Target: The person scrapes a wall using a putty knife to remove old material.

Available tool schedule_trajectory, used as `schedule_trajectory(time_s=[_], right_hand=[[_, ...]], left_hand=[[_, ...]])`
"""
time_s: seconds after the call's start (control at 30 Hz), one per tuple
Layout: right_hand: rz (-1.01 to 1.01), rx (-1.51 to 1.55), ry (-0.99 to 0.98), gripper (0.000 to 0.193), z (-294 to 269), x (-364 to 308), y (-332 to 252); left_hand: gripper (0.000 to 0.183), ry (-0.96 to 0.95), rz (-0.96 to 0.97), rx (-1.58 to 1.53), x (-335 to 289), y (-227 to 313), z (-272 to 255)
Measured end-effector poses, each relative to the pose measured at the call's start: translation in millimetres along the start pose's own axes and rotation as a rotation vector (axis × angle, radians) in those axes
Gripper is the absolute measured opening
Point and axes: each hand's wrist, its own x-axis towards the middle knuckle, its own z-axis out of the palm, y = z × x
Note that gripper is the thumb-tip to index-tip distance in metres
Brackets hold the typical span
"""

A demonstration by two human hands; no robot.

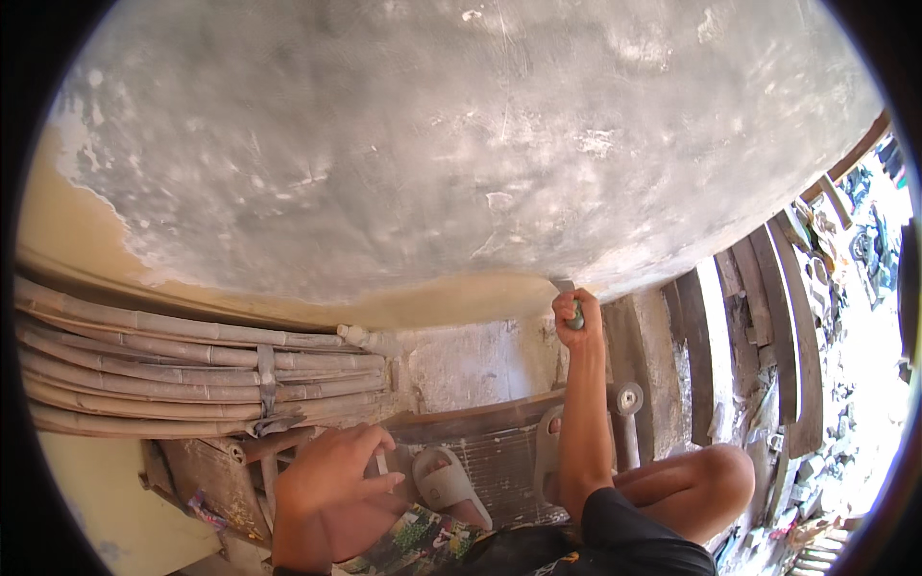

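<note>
My right hand (588, 309) is wrapped round the green handle of a scraper (576, 317). Its short metal blade points up and meets the lower edge of the grey patch on the wall (451, 163). Below and to the left, my left hand (336, 470) hovers over my lap, fingers and thumb curled toward each other. A small pale edge shows between them; I cannot make out what it is. Grey, whitish-flecked coating covers most of the wall, while a tan strip runs along its bottom and left side.
A bundle of bamboo poles (202, 355), tied with a strip, lies along the wall at left. Below me is a slatted wooden platform (499, 470), with my foot in a light sandal (445, 485). Wooden slats (768, 317) line the right side, with rubble (816, 490) beyond.
</note>
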Motion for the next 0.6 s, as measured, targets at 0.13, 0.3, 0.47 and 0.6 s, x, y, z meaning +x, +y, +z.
schedule_trajectory(time_s=[0.13,0.3,0.47,0.6], right_hand=[[0.023,0.06,0.036,0.017,7,8,-3],[-0.003,-0.111,0.017,0.019,-12,5,5],[-0.048,-0.109,0.014,0.02,-8,6,1],[-0.037,-0.112,0.001,0.02,-8,8,-4]], left_hand=[[0.042,0.035,-0.008,0.038,2,1,1],[0.042,0.028,0.047,0.036,2,-6,4],[0.042,0.021,0.039,-0.022,1,-4,2],[0.042,0.025,0.062,-0.022,3,5,-2]])
